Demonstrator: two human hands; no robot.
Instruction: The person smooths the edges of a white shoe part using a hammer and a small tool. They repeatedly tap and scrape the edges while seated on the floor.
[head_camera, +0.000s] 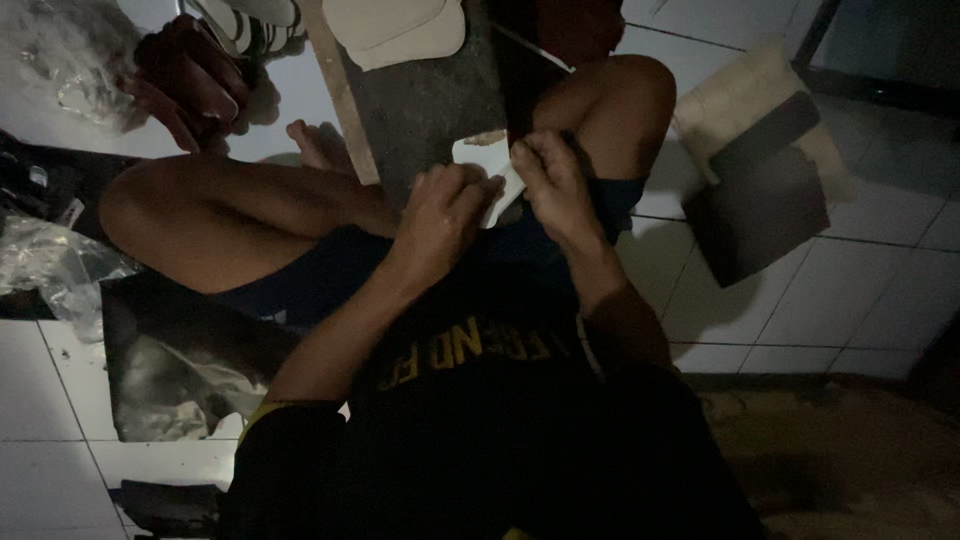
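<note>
Gripping a pale flat piece (497, 185): left hand (443, 212) and right hand (553, 185).

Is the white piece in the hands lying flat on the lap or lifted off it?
Lifted. The left hand and right hand pinch the flat white piece from either side, tilted above the crossed legs. Dim light hides its exact shape.

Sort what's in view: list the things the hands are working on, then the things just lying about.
In hand:
- left hand and right hand both gripping a white flat piece
- dark strip beside the right hand

Lying about:
- stacked dark and pale sheets on the tiled floor
- clear plastic bag
- wooden slat
- another person's hand
</note>
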